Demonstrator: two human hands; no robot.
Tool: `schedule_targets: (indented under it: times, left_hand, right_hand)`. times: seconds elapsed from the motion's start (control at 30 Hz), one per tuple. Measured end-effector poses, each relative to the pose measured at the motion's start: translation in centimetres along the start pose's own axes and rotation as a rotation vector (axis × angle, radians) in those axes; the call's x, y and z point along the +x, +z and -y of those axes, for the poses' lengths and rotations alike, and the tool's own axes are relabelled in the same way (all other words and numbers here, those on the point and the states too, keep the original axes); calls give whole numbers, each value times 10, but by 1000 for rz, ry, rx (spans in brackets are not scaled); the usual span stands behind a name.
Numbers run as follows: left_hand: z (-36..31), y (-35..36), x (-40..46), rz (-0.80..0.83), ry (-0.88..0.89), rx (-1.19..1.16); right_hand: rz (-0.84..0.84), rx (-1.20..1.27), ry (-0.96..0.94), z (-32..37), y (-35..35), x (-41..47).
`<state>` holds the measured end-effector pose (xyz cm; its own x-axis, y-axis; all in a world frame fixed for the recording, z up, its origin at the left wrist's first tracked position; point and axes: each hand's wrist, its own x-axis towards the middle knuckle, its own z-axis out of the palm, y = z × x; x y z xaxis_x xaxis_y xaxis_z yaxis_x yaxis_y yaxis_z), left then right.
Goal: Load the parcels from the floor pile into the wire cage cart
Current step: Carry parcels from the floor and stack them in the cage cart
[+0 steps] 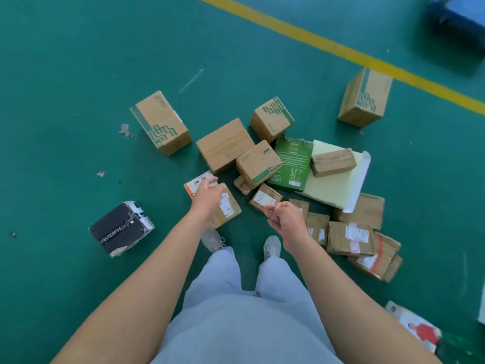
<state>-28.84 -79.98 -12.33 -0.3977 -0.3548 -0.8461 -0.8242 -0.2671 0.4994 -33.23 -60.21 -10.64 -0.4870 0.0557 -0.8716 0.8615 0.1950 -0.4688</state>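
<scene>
No readable text
Labels on the parcels [228,203] and script on the black box [122,228] at 8 o'clock are too blurred.

Bright, even overhead light fills the scene, and the boxes cast only short, soft shadows on the green floor [78,74]. The whole picture is slightly soft. The wide lens bends the yellow floor line [341,51], and the blue object [459,19] at the top right corner is blurred.
</scene>
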Motion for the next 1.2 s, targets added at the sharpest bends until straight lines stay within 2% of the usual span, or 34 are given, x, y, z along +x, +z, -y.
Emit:
schedule_targets:
  times: [0.3,0.6,0.7,1.0,1.2]
  left_hand:
    - [-46,87,44,62,-16,121]
    - [-57,180,77,-21,-155,50]
    - [-56,203,101,-19,-196,11]
    - [-7,229,221,-18,-274,-40]
    - [52,235,321,-13,-343,-105]
  right_hand:
    - [-46,126,93,31,-62,66]
    - [-4,7,218,70,-116,161]
    - [27,-52,207,81,-124,201]
    - [130,-137,184,75,-102,330]
    - [152,-345,155,38,-70,417]
